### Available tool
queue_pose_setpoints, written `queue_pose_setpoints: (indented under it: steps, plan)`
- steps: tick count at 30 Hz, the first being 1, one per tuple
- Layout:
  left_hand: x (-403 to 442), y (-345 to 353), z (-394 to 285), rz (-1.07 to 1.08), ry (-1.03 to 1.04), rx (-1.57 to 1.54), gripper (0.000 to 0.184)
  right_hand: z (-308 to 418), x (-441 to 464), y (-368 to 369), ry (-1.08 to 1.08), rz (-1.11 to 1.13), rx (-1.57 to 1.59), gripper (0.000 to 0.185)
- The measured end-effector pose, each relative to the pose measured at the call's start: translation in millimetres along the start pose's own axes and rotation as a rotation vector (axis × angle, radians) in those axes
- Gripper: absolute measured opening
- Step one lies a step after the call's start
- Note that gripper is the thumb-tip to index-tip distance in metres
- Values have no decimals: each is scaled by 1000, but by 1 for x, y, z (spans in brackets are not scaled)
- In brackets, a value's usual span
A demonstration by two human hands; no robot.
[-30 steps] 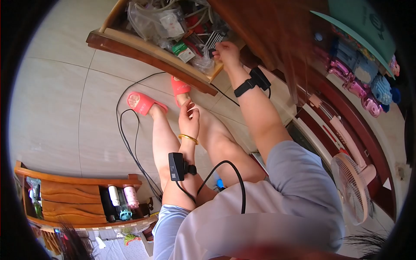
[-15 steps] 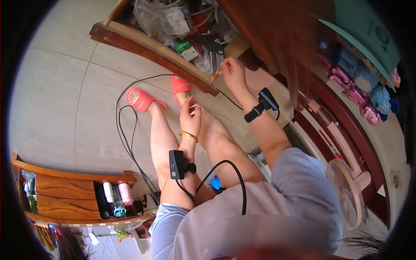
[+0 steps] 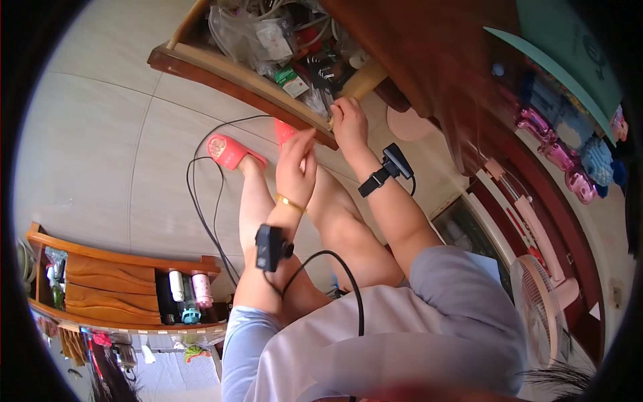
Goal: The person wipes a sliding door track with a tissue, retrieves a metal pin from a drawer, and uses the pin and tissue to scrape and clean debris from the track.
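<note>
An open wooden drawer (image 3: 234, 79) full of small items stands before me. My right hand (image 3: 349, 126) is at its near right corner, fingers curled over the side edge and thumb low against it. My left hand (image 3: 296, 167) is just short of the drawer front, holding nothing, its fingers stretched and loosely together. Inside the drawer, a black pack with pale marks (image 3: 321, 71) lies beside a green and white box (image 3: 291, 81). Clear plastic bags (image 3: 234, 33) and pale cables fill the far part.
Black cables loop over the tiled floor (image 3: 100, 134) by my pink slippers (image 3: 228, 151). A wooden cabinet (image 3: 110, 281) with bottles is at lower left. On the right are a pink fan (image 3: 536, 295) and a dark red wooden frame (image 3: 583, 315).
My right hand has moved left and slightly down, onto the drawer's corner. My left hand has risen closer to the drawer front. The black pack appears farther into the drawer.
</note>
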State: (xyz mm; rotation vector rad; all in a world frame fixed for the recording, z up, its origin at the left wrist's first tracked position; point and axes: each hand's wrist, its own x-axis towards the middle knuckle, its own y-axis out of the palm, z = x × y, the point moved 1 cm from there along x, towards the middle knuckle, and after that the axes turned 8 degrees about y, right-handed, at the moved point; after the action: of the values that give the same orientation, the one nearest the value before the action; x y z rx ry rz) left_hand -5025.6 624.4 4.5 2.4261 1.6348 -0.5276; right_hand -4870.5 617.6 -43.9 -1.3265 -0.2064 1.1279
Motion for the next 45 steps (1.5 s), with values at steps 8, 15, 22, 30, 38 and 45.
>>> queue_pose_setpoints:
  steps: [8,15,22,30,38,45]
  plan:
    - [132,44,50,151,246,356,26,-3,2,1,75,87,-102,7]
    - [141,48,45,110,126,361,12,-6,17,-2,63,121,115,8]
    - [157,41,39,165,-51,466,12,-7,22,1,-12,167,45,10]
    - [165,33,44,-73,159,502,11,-8,19,9,-43,110,-99,6]
    - [179,30,20,-107,138,712,15,2,20,2,60,102,-126,19]
    - [205,12,-4,-323,177,656,12,-8,41,31,-35,224,-195,18]
